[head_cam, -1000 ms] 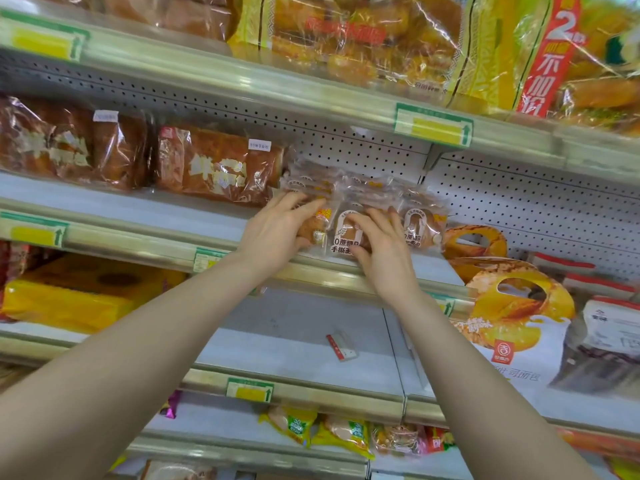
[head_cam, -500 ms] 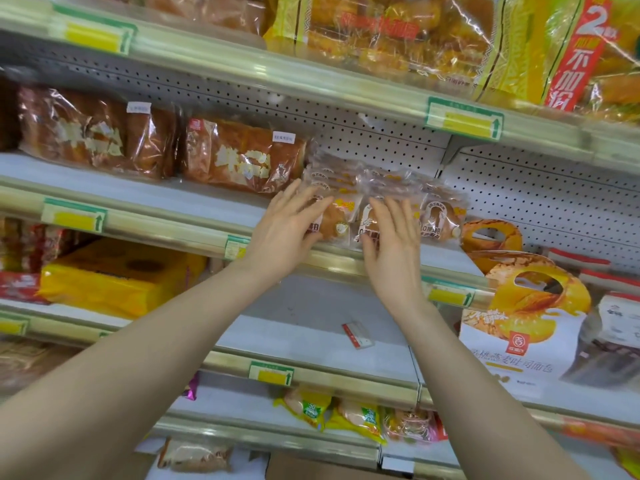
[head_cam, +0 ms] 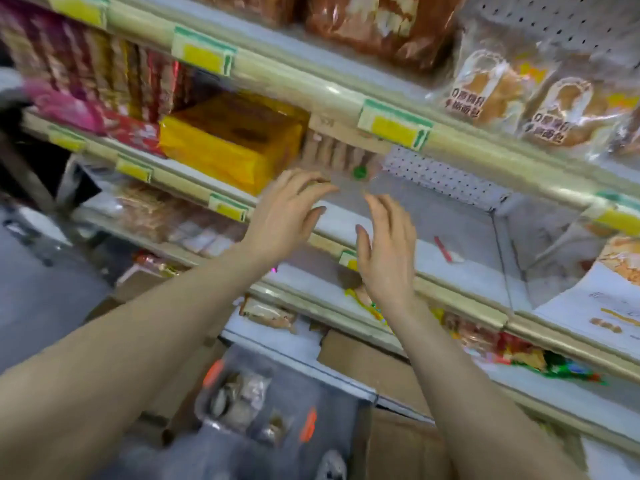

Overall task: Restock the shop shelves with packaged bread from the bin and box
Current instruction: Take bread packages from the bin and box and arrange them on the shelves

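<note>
Left hand [head_cam: 287,211] and right hand [head_cam: 388,252] both empty, fingers spread and loose, side by side in mid-air. Packaged bread [head_cam: 502,95] up and right of the right hand, on the shelf [head_cam: 485,145]. More, probably, in the blurred bin [head_cam: 311,386] below both wrists. Light, soft, crushable, slick film: lift by the pack ends, without squeezing.

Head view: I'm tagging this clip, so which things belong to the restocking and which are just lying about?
Job: clear bread packs, bin, cardboard box, left hand, right hand, both empty.
Lying about: yellow pack, small red tag, pink packets.
</note>
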Demonstrator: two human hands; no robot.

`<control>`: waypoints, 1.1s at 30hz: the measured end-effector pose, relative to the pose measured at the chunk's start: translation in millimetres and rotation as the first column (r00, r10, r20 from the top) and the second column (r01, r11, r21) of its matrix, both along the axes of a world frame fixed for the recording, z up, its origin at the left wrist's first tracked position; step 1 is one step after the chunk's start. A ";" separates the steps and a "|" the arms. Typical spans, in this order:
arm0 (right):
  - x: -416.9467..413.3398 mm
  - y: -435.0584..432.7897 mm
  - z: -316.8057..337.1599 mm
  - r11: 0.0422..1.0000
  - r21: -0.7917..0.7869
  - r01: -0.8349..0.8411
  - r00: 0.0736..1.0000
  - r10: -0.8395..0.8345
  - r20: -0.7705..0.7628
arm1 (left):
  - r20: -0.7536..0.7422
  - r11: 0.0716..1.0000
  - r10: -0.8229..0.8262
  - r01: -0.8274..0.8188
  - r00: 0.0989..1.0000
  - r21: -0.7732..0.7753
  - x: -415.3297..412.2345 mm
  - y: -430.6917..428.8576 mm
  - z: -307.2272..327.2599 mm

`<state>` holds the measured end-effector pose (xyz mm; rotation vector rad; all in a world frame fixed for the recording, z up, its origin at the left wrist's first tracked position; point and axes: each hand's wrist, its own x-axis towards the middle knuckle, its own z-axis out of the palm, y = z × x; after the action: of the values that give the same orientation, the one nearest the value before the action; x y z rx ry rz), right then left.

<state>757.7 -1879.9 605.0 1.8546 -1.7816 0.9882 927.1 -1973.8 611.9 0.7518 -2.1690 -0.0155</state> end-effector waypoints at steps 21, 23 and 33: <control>82.0 69.7 -349.6 0.635 0.720 -0.279 0.960 0.192 0.203 | 0.252 0.618 0.259 -0.361 0.932 0.698 102.8 113.5 -371.0; 80.0 75.3 -380.2 0.591 0.757 -0.279 0.960 0.194 0.202 | 0.273 0.573 0.256 -0.374 0.927 0.730 102.3 124.2 -400.8; 66.4 88.4 -551.3 0.399 0.878 -0.263 0.961 0.186 0.203 | 0.428 0.307 0.205 -0.473 0.880 0.826 94.6 165.8 -555.2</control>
<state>824.1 -1791.5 53.7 2.7623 -2.4151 0.0256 1021.7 -1808.0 56.7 1.9597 -2.0334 -1.0735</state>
